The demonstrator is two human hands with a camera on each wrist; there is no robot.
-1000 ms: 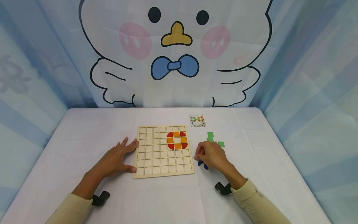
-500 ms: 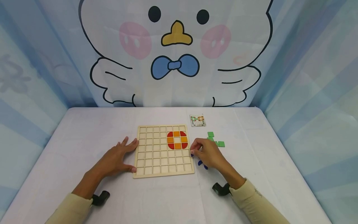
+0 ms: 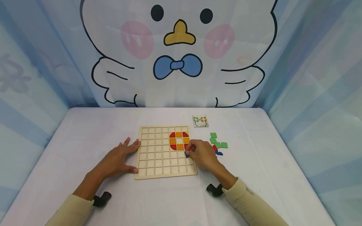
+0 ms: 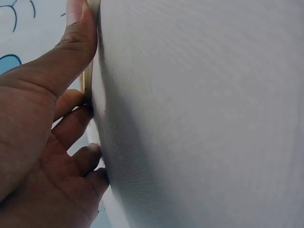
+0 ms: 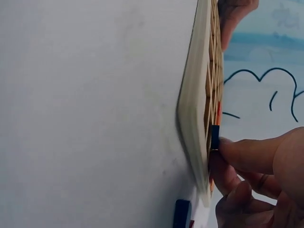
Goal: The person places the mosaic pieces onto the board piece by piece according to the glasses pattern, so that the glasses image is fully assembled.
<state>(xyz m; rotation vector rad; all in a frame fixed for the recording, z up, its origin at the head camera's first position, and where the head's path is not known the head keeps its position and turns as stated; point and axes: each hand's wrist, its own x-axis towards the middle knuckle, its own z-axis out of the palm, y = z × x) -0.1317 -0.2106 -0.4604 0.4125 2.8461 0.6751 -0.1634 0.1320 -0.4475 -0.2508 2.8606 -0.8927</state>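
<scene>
A square wooden grid board [image 3: 152,157] lies on the white table. Red rounded tiles [image 3: 173,147] and orange square tiles [image 3: 179,134] form a ring in its upper right cells. Spread along the board's left edge, my left hand [image 3: 117,160] touches it with thumb and fingertips. My right hand [image 3: 203,153] pinches a small blue tile [image 5: 215,137] between thumb and index finger, over the right-hand cells just below the ring. Part of the board's right edge is hidden beneath that hand.
Several green square tiles [image 3: 213,140] lie right of the board, near a loose red tile [image 3: 215,147] and blue tiles [image 3: 219,153] partly behind my right hand. A small pattern card [image 3: 200,121] lies beyond the board's far right corner.
My right hand has moved left from the loose tiles onto the board, carrying the blue tile. A red tile and a blue tile it covered now show. My left hand stays put.
</scene>
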